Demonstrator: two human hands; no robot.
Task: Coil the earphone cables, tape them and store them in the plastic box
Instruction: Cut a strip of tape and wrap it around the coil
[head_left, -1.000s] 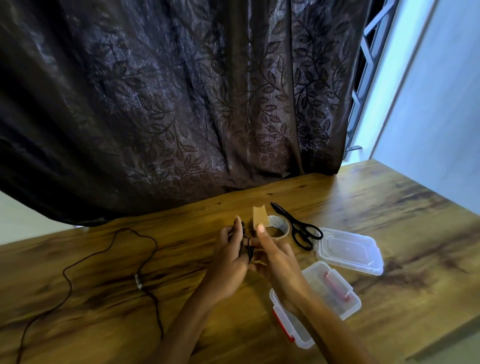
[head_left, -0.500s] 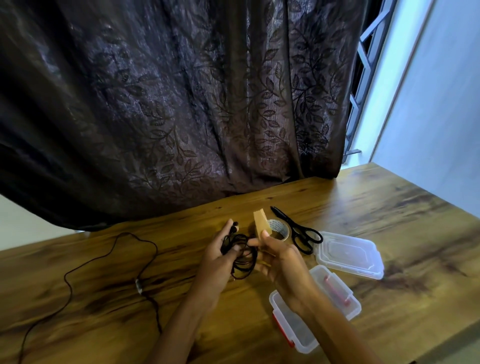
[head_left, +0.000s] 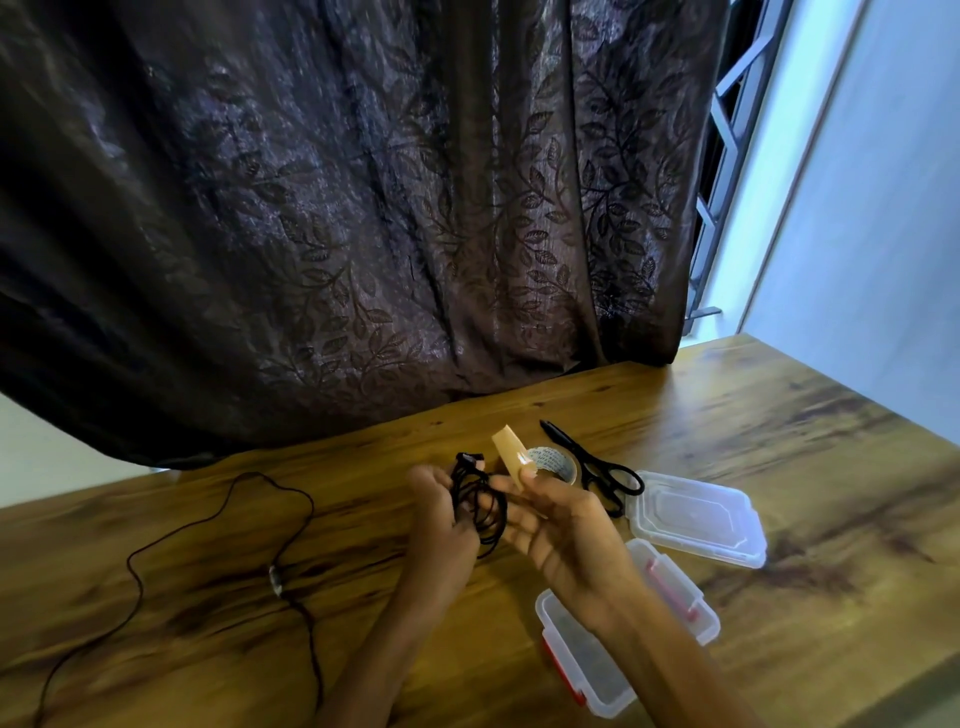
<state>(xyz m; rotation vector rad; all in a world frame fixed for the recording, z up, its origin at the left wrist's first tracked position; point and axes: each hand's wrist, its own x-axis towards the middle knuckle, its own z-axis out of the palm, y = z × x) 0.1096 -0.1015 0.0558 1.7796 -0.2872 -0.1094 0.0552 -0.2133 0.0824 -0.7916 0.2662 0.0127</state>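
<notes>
1. The coiled earphone cable was held above the table between my two hands. Its loops were bunched and its ends stood out at the top.
2. My left hand had its fingers curled round the coil's left side, gripping it.
3. My right hand pinched a tape strip between thumb and forefinger. Its other fingers were nearly straight and reached toward the coil.
4. The strip stood upright just beside the coil. I could not tell whether it touched the cable.
5. Judgement: the step in hand was binding the coil.
6. To do it well, I should squeeze the loops into one tight bundle. The strip's middle should go across the narrowest part, then wrap round so its ends press onto each other. The adhesive should stay off my fingertips and the earbuds.
7. The tape roll and scissors lay just beyond my right hand.
8. The plastic box sat open under my right forearm, with its lid beside it.
9. A second earphone cable lay uncoiled on the table, well apart to the left and not yet handled.
</notes>
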